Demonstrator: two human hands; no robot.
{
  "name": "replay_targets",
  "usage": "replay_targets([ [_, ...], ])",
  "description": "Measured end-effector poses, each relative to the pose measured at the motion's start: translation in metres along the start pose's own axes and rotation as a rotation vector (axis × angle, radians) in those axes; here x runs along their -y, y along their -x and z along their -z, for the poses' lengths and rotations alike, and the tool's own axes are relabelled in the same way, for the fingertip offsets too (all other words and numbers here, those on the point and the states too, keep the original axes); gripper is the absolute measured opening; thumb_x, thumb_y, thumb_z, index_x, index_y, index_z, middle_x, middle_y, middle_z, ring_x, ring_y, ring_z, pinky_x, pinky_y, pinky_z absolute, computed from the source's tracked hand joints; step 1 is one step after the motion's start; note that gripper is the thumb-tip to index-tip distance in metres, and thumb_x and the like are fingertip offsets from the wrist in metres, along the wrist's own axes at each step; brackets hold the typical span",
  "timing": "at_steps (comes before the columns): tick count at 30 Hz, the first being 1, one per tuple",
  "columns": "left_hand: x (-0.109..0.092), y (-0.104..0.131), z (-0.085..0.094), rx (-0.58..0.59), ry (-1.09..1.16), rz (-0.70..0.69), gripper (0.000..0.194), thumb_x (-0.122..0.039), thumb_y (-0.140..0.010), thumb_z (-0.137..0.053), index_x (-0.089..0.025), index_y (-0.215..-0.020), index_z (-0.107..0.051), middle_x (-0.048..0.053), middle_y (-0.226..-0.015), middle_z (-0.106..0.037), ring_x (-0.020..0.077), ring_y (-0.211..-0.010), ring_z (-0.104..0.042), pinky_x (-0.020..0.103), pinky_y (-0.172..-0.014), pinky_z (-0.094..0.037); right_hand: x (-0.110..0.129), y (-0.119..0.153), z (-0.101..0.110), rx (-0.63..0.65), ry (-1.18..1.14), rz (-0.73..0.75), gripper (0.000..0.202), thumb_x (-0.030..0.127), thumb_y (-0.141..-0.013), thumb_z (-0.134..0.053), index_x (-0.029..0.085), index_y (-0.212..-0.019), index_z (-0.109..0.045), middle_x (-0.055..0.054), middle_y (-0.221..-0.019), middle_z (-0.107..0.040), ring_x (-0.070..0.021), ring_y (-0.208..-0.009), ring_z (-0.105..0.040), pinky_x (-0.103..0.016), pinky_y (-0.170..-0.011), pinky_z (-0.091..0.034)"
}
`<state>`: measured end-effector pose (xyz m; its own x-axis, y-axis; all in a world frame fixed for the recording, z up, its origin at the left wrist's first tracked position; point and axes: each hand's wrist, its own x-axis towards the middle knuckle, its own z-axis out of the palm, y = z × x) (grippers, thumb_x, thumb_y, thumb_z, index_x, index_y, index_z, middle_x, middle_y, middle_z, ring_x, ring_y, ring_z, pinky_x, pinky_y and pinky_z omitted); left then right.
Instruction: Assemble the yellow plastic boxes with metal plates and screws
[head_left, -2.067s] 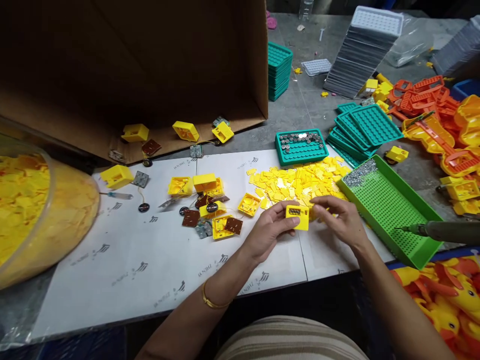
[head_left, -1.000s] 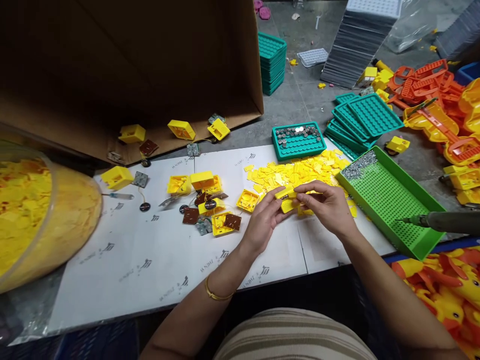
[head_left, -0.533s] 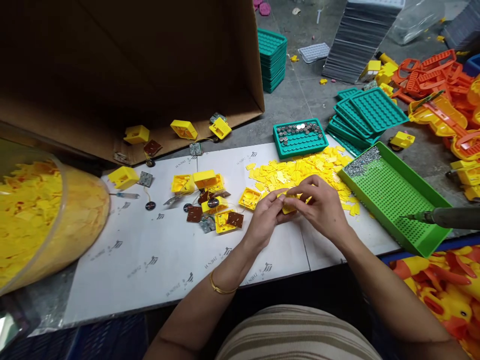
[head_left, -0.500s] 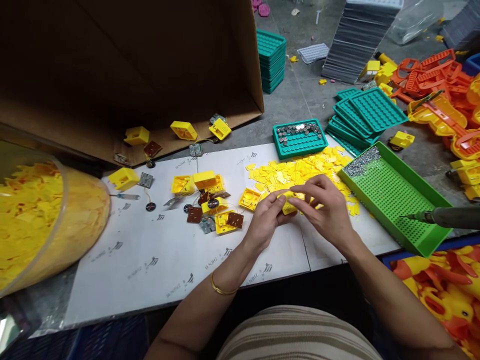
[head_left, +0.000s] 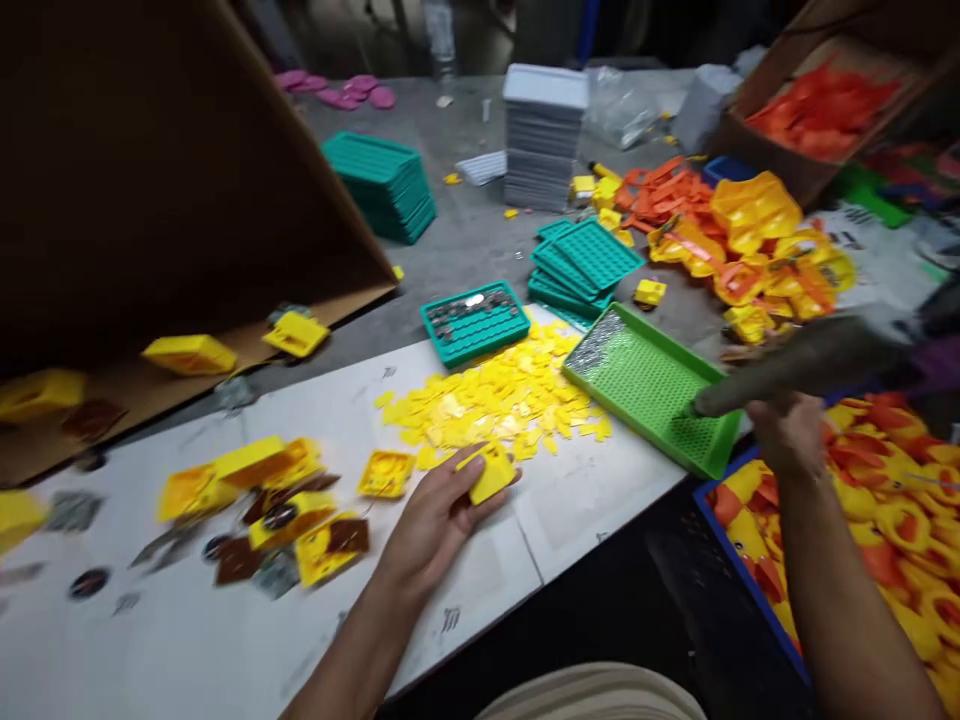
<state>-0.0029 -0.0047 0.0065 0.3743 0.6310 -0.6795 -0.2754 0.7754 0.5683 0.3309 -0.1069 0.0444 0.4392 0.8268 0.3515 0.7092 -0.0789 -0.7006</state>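
Observation:
My left hand holds a small yellow plastic casing between thumb and fingers, above the white board's front part. At the right, my right hand is closed around the lower side of a dark electric screwdriver, blurred by motion. The screwdriver lies slanted, its tip over the green perforated tray, which has small silver screws at its far left end. Loose flat yellow pieces are heaped just beyond my left hand. An open yellow casing sits to its left.
Yellow casings with wired parts lie on the left of the board. A teal tray holds small round metal parts. A large cardboard box stands at left. A blue-rimmed crate of yellow-orange toy parts is at front right.
The view has turned to the right. My right hand has left the yellow casing and moved right to the electric screwdriver. My left hand keeps the casing.

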Motion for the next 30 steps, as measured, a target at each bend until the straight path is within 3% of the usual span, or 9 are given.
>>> replay_targets([
  [2,-0.001,0.000,-0.008,0.023,-0.064,0.045,0.025,-0.011,-0.078,-0.066,-0.012,-0.102,-0.060,0.009,-0.100,-0.070,0.0217,-0.084,-0.072,0.022,-0.062,-0.061,-0.004,-0.010,0.001,0.111,-0.158,-0.010,0.062,0.070,-0.071,-0.060,0.018,-0.104,-0.061,-0.007,-0.085,-0.067,-0.0237,-0.081,-0.065,-0.041,-0.075,-0.056],
  [5,0.001,0.001,-0.028,0.085,-0.118,0.105,0.037,-0.012,-0.078,-0.067,-0.013,-0.113,-0.056,0.012,-0.109,-0.069,0.0237,-0.092,-0.071,0.022,-0.065,-0.061,0.006,-0.023,-0.010,0.199,-0.409,-0.082,0.045,0.051,-0.077,-0.066,0.020,-0.108,-0.058,-0.002,-0.074,-0.064,-0.0207,-0.074,-0.065,-0.039,-0.073,-0.055],
  [7,0.005,0.000,-0.045,0.113,-0.124,0.144,0.041,-0.013,-0.079,-0.068,-0.013,-0.117,-0.054,0.014,-0.114,-0.067,0.0250,-0.097,-0.069,0.023,-0.070,-0.061,0.015,-0.033,-0.022,0.053,-0.484,-0.102,0.038,0.047,-0.079,-0.064,0.020,-0.106,-0.058,0.000,-0.068,-0.061,-0.0182,-0.066,-0.063,-0.036,-0.067,-0.054],
  [11,0.019,-0.010,-0.073,0.173,-0.116,0.222,0.038,-0.014,-0.081,-0.065,-0.011,-0.117,-0.053,0.016,-0.114,-0.067,0.0239,-0.097,-0.069,0.022,-0.070,-0.061,0.020,-0.066,-0.052,-0.366,-0.594,-0.056,0.035,0.051,-0.077,-0.060,0.023,-0.097,-0.057,0.005,-0.055,-0.049,-0.0131,-0.047,-0.051,-0.030,-0.051,-0.048],
  [13,0.025,-0.015,-0.082,0.213,-0.111,0.245,0.036,-0.014,-0.083,-0.063,-0.011,-0.117,-0.052,0.016,-0.113,-0.067,0.0225,-0.096,-0.070,0.021,-0.070,-0.060,0.016,-0.085,-0.066,-0.458,-0.596,-0.061,0.032,0.051,-0.076,-0.058,0.024,-0.092,-0.054,0.006,-0.051,-0.043,-0.0117,-0.042,-0.046,-0.028,-0.046,-0.045],
  [17,0.030,-0.022,-0.086,0.237,-0.119,0.252,0.037,-0.013,-0.083,-0.062,-0.011,-0.118,-0.050,0.016,-0.112,-0.067,0.0208,-0.093,-0.070,0.021,-0.070,-0.060,0.007,-0.111,-0.087,-0.398,-0.523,-0.025,0.030,0.050,-0.074,-0.057,0.023,-0.088,-0.053,0.004,-0.053,-0.049,-0.0140,-0.046,-0.052,-0.032,-0.053,-0.051],
  [21,0.030,-0.026,-0.081,0.220,-0.121,0.258,0.039,-0.014,-0.084,-0.062,-0.010,-0.121,-0.050,0.015,-0.110,-0.068,0.0206,-0.095,-0.069,0.021,-0.072,-0.060,0.004,-0.116,-0.100,-0.341,-0.571,0.066,0.027,0.045,-0.073,-0.059,0.022,-0.088,-0.056,0.004,-0.053,-0.050,-0.0135,-0.046,-0.052,-0.032,-0.052,-0.051],
  [27,0.030,-0.030,-0.076,0.212,-0.110,0.249,0.039,-0.016,-0.083,-0.063,-0.011,-0.120,-0.051,0.015,-0.114,-0.067,0.0210,-0.097,-0.069,0.021,-0.072,-0.060,0.002,-0.115,-0.106,-0.312,-0.519,0.020,0.030,0.050,-0.074,-0.054,0.024,-0.090,-0.054,0.005,-0.053,-0.046,-0.0122,-0.044,-0.048,-0.030,-0.048,-0.045],
  [30,0.030,-0.030,-0.076,0.211,-0.113,0.242,0.039,-0.016,-0.083,-0.064,-0.011,-0.119,-0.052,0.016,-0.116,-0.066,0.0209,-0.096,-0.069,0.021,-0.071,-0.060,-0.002,-0.115,-0.106,-0.321,-0.560,0.070,0.032,0.052,-0.073,-0.057,0.024,-0.090,-0.053,0.005,-0.053,-0.045,-0.0116,-0.042,-0.046,-0.030,-0.046,-0.043],
])
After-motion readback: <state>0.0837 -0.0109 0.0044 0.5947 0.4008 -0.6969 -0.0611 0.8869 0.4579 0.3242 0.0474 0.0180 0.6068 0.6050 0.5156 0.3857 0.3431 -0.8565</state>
